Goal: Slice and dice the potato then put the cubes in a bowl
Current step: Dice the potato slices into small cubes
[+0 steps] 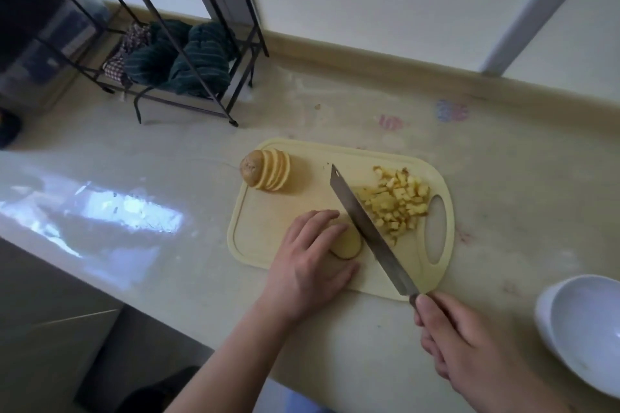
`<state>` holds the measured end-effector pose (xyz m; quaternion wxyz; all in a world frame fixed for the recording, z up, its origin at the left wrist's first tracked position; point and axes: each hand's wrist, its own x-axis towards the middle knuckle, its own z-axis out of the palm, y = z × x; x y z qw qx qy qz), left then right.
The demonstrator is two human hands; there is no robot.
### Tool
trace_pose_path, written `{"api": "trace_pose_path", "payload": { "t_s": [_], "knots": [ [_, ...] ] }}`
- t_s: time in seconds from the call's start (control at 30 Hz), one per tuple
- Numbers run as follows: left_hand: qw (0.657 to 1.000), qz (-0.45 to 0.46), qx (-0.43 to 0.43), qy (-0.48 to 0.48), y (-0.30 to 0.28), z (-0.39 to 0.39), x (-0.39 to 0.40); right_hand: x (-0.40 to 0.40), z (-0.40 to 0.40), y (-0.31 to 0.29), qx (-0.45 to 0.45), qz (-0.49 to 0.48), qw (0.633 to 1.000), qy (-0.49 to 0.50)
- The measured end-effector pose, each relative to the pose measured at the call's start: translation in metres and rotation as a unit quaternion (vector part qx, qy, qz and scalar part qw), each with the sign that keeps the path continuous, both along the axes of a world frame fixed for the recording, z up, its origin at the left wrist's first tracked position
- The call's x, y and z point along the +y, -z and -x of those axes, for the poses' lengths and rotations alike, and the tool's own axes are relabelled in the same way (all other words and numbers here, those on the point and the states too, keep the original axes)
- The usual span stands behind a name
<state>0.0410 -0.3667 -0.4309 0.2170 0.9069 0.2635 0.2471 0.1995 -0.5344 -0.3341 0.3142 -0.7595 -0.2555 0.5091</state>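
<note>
Your right hand gripped the knife, and your left hand pinned slices on the board for dicing. Cubes sat aside; uncut slices waited farther back; the bowl stood rightward on the surface.

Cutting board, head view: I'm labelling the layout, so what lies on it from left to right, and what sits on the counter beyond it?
Sliced potato stack → potato slices under the left hand → knife blade → diced cubes → white bowl.
</note>
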Motion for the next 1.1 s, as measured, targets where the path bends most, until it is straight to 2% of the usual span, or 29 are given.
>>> {"api": "trace_pose_path", "payload": {
  "t_s": [0.17,0.37,0.6,0.87,1.03,1.1],
  "knots": [
    [1.000,0.009,-0.005,0.009,-0.003,-0.002,-0.003,0.000,0.008,0.002,-0.050,-0.016,0.998,-0.019],
    [0.999,-0.042,-0.007,0.021,-0.004,-0.005,-0.006,-0.001,0.005,-0.001,-0.070,-0.026,0.997,-0.023],
    [0.999,-0.016,-0.013,0.043,-0.006,-0.011,-0.005,-0.001,0.008,-0.011,-0.104,-0.028,0.993,-0.039],
    [0.999,-0.006,0.007,0.042,-0.005,-0.010,-0.003,-0.008,0.004,-0.031,-0.152,0.018,0.984,-0.094],
    [0.999,0.001,0.007,0.041,-0.008,-0.012,-0.003,-0.013,0.003,-0.033,-0.212,-0.001,0.967,-0.140],
    [0.999,-0.001,0.003,0.043,-0.009,-0.013,-0.003,-0.010,0.004,-0.027,-0.219,-0.005,0.967,-0.129]
  ]
}}
